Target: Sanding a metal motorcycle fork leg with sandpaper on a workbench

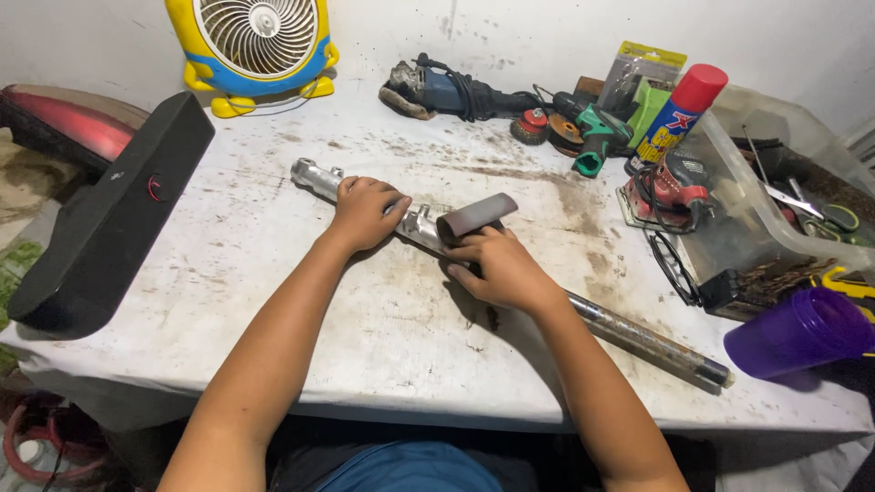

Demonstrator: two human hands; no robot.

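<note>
Your left hand is pinning the metal tube across the table's middle, while your right hand is gripping curled sandpaper on it (likely heavy, stiff; brace near the fitting).

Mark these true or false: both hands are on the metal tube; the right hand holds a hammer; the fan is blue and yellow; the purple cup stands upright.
1. The left hand and right hand rest on the metal tube: true.
2. The right hand holds a hammer: false, a folded strip of sandpaper.
3. The fan is blue and yellow: true.
4. The purple cup stands upright: false, it lies on its side.
</note>
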